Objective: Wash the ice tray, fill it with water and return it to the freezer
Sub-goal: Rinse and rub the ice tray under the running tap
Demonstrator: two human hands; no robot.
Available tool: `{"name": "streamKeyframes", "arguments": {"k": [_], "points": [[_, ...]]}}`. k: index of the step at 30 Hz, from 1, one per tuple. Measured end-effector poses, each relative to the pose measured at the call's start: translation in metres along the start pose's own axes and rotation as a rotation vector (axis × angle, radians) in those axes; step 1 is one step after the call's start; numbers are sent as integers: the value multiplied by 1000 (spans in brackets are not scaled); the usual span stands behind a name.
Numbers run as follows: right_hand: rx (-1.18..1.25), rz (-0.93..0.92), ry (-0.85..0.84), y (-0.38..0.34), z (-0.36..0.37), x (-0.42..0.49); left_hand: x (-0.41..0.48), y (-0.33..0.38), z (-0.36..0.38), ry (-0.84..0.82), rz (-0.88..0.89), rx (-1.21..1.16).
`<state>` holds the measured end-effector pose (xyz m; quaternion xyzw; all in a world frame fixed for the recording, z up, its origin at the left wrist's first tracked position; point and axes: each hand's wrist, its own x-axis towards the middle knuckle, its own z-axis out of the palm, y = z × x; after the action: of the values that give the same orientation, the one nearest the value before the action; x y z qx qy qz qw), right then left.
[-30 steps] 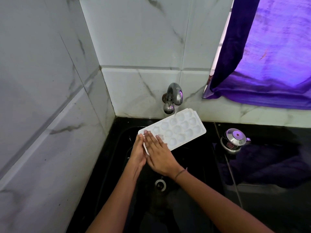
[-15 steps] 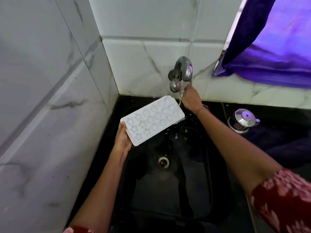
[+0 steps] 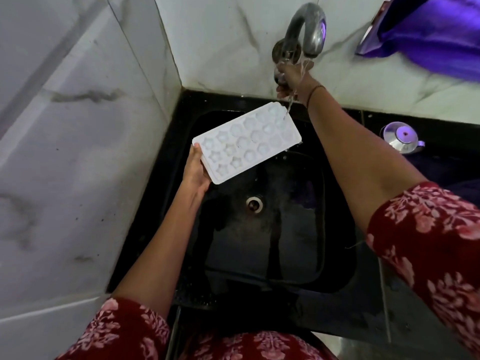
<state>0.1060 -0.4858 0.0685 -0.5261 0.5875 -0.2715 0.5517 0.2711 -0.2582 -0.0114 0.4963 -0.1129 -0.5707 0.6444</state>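
Note:
A white ice tray (image 3: 246, 141) with several moulded cells hangs tilted over the black sink (image 3: 335, 229). My left hand (image 3: 196, 170) grips its near short end from below. A thin stream of water falls from the metal tap (image 3: 306, 27) onto the tray's far corner. My right hand (image 3: 292, 77) reaches up to the wall under the spout and closes around the tap handle, which it mostly hides.
White marble tiles rise at the left and behind the sink. The drain (image 3: 254, 203) lies in the basin's middle. A steel lidded pot (image 3: 401, 137) stands on the black counter at the right. A purple curtain (image 3: 428, 29) hangs at the upper right.
My right hand left the tray and went up to the tap handle. The tray stays in my left hand under the stream. My head has tipped further down.

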Motion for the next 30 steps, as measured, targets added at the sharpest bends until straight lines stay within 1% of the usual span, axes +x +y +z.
{"name": "streamKeyframes", "arguments": {"k": [2,4,7,9,11,12,14,18,21,26,30], "points": [[80,27,-16,1,-3,-4,-2,-3,-1,11,-15,21],[21,8,-27,1,-6,-12,-4,-4,-1,11,-15,48],[-127,-70,5,14,-12,-31,-7,-5,-1,13,-15,74],[-262,-87,-49,38,-15,-44,-8,-3,-1,13,-22,76],[-402,-53,-112,68,-20,-58,-8,-1,-2,2,-25,66],[-428,-52,-113,82,-24,-63,-10,1,-2,-9,-30,71],[-398,-66,-75,101,-32,-76,-11,3,-2,-40,-45,110],[-248,-52,9,112,-44,-105,-14,5,-1,-108,-34,223],[-245,-61,101,117,-50,-119,-14,3,-2,-182,14,348],[-252,-187,299,126,-56,-149,-11,9,-10,-254,186,685],[-281,-269,426,133,-54,-165,-9,13,-7,-176,432,980]]}}
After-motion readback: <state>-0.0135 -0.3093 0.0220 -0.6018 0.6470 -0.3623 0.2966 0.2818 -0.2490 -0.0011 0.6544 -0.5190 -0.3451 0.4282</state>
